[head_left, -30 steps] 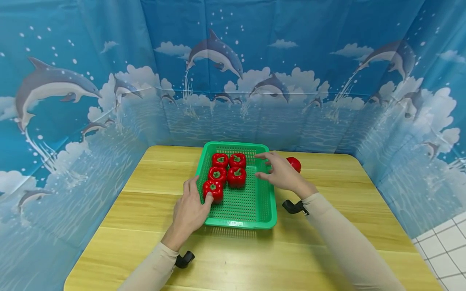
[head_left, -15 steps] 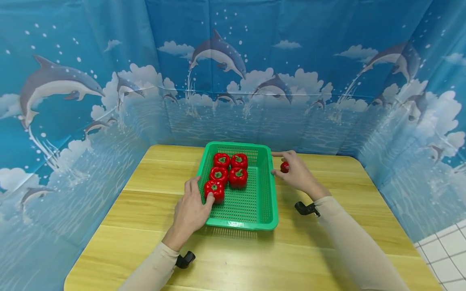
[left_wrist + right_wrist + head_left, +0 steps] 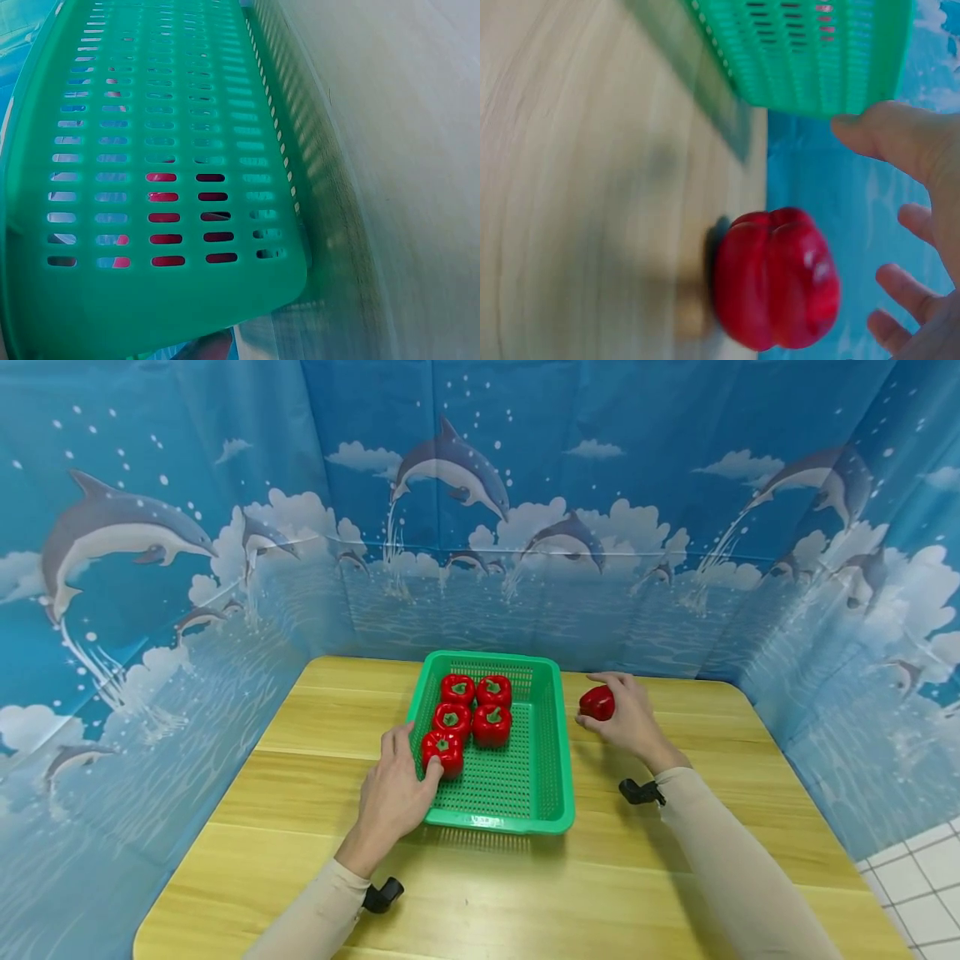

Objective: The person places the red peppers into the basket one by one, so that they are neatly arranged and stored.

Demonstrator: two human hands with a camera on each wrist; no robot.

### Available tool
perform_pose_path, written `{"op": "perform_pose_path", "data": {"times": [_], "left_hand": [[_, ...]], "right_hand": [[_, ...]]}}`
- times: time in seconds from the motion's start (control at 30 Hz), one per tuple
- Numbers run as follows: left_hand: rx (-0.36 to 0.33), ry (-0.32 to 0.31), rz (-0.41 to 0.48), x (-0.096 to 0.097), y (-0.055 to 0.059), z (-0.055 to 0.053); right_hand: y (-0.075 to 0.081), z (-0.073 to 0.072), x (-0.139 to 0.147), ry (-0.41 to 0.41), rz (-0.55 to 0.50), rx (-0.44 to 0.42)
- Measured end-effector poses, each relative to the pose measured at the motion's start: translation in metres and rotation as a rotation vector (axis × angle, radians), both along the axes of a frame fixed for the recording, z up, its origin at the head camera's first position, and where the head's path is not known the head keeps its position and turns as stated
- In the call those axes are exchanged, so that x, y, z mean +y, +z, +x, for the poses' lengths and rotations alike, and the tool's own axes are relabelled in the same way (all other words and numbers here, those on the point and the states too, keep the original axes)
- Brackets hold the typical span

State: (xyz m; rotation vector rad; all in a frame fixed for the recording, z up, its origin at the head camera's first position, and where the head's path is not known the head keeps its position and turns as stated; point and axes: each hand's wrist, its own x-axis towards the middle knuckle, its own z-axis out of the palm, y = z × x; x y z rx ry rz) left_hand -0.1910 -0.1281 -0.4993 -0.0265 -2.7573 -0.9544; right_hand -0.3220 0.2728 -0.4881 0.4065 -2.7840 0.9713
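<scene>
A green plastic basket sits on the table with several red bell peppers grouped along its left side. My left hand holds the basket's left side, its thumb over the rim by the nearest pepper. In the left wrist view, the basket wall fills much of the frame, and most of that hand is hidden. Right of the basket, my right hand is spread around a loose red bell pepper. The right wrist view shows this pepper apart from the thumb and fingers.
The wooden table extends around the basket on all sides. A blue dolphin-print curtain hangs along the table's back and sides. White tiles show at the lower right.
My right hand has moved right, from over the basket's right rim to the loose pepper outside it. The left hand has stayed on the basket.
</scene>
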Motion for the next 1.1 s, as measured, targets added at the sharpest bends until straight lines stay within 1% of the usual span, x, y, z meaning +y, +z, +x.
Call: {"op": "perform_pose_path", "data": {"times": [0.23,0.43,0.63,0.87,1.0,1.1], "left_hand": [[-0.002,-0.006,-0.003,0.000,0.001,0.000],[-0.002,-0.010,-0.005,0.000,0.001,0.000],[-0.001,-0.006,-0.006,0.000,0.002,0.001],[-0.002,-0.005,-0.003,0.001,0.002,0.001],[0.003,-0.007,-0.005,0.000,0.001,0.001],[0.008,-0.008,-0.005,0.000,0.001,0.000]], "right_hand": [[-0.015,-0.008,0.010,-0.063,-0.036,-0.062],[-0.024,-0.012,0.015,-0.111,-0.071,-0.122],[-0.029,-0.017,0.017,-0.168,-0.096,-0.150],[-0.037,-0.021,0.017,-0.222,-0.136,-0.206],[-0.038,-0.022,0.016,-0.234,-0.148,-0.218],[-0.038,-0.023,0.014,-0.223,-0.156,-0.211]]}}
